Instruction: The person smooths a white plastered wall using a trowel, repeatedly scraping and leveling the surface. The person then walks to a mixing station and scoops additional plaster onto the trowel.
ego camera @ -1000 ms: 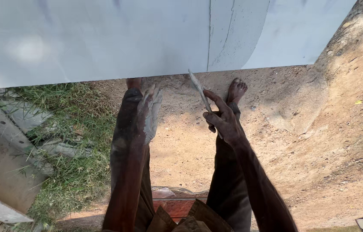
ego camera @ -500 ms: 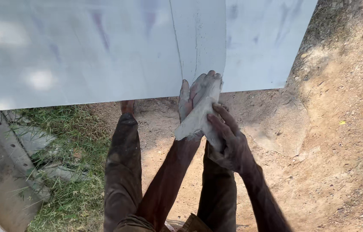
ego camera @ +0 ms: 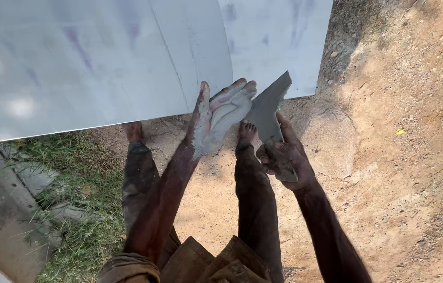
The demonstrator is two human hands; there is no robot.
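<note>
Our right hand (ego camera: 284, 157) grips a flat grey scraper blade (ego camera: 269, 112), its edge meeting the putty-smeared palm of our spread left hand (ego camera: 220, 116), at the lower rim of the pale panel (ego camera: 101, 63) at twelve o'clock. We judge putty is being loaded; spreading calls for an even stroke. No container shows.
</note>
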